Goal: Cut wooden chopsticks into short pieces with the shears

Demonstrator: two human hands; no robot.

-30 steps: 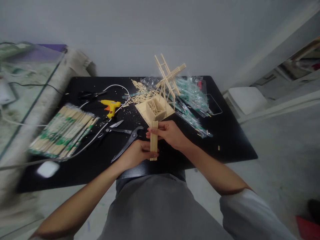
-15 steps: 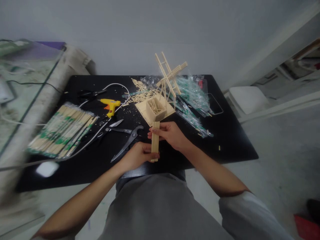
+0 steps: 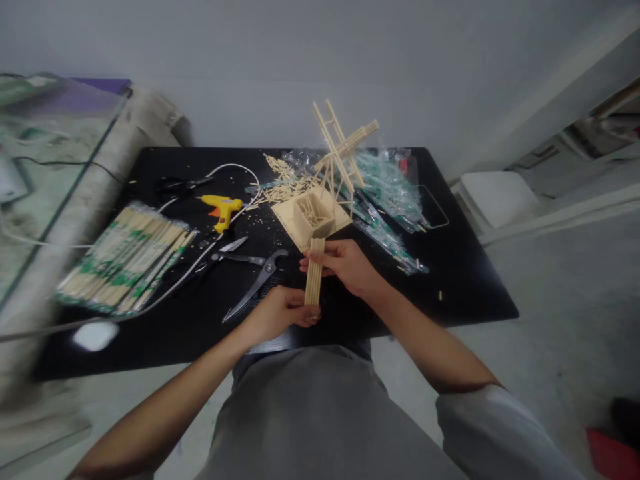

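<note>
A flat row of wooden chopsticks (image 3: 314, 277) stands slightly tilted between my hands, over the front part of the black table. My left hand (image 3: 286, 310) is closed around its lower end. Higher up, my right hand (image 3: 345, 265) pinches the row near its top, thumb across the front. Just beyond it, a wooden model (image 3: 287, 217) rests on the table, with a box-like holder (image 3: 310, 217) full of short sticks and a windmill-like cross of sticks (image 3: 345, 143) rising behind. Whether the row's sticks are glued together I cannot tell.
Left of my hands lie large pliers (image 3: 265, 270), scissors (image 3: 225, 253) and a yellow glue gun (image 3: 221, 208) with a white cord. Packed chopsticks (image 3: 127, 260) are at far left. Cut stick pieces (image 3: 285, 180) are scattered behind; torn plastic wrappers (image 3: 387, 190) lie right. The black table (image 3: 450, 280) ends close to my body.
The row of chopsticks has tilted slightly, and its lower end now sits within my left fingers instead of sticking out below them. My right hand has moved slightly right and up.
</note>
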